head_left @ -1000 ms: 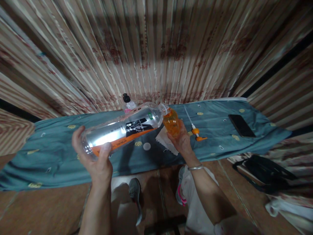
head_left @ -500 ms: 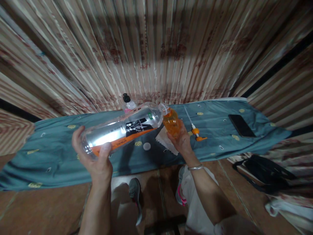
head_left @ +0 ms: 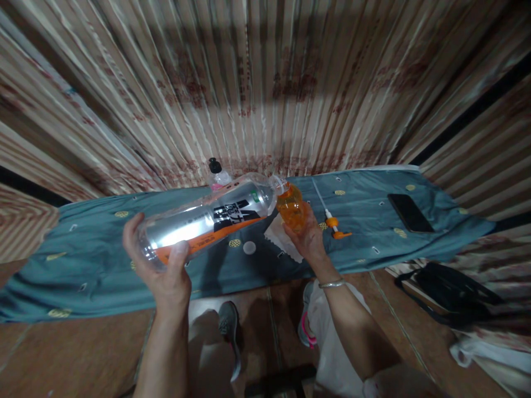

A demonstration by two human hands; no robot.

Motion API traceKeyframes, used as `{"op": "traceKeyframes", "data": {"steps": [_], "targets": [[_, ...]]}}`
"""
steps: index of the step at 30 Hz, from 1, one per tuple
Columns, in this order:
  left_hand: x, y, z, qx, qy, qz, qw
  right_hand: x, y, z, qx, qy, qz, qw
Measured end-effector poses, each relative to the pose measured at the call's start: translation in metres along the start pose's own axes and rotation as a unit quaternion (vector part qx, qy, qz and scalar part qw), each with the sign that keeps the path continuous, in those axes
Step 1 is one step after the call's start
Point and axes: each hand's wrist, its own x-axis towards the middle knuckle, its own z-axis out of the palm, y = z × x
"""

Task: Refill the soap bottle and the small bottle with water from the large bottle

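Note:
My left hand (head_left: 166, 265) grips the base of a large clear plastic bottle (head_left: 211, 218) with a black and orange label. The bottle is tipped almost level, its mouth against the top of a small orange bottle (head_left: 290, 207). My right hand (head_left: 309, 237) wraps round that orange bottle from below and holds it over the teal cloth (head_left: 103, 249). An orange pump head with a white tube (head_left: 334, 224) lies on the cloth just right of my right hand. A white bottle cap (head_left: 249, 247) and a white tissue (head_left: 282, 240) lie under the bottles.
A small bottle with a black cap (head_left: 216, 172) stands at the cloth's far edge by the striped curtain (head_left: 265, 83). A black phone (head_left: 410, 212) lies on the cloth at the right. A black bag (head_left: 452, 290) sits on the floor at right. My shoes (head_left: 230, 326) show below.

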Motion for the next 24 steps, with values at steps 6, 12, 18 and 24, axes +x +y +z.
{"op": "traceKeyframes", "data": {"steps": [6,12,18,24], "targets": [[0.0022,-0.0067,0.0016,-0.017,0.012,0.026,0.999,0.0014,-0.0009,0.0003,-0.011,-0.004,0.005,1.0],[0.0005,-0.005,0.0017,-0.018,0.011,0.021,1.0,0.0002,-0.0006,-0.0003,-0.001,0.0,-0.004,1.0],[0.0,-0.0027,0.0021,0.0,0.013,-0.012,1.0,0.0006,-0.0037,-0.0017,-0.017,0.0,0.002,1.0],[0.0022,-0.0025,0.0044,0.015,0.028,0.016,0.999,0.0006,-0.0023,0.0002,-0.015,0.001,0.008,1.0]]}}
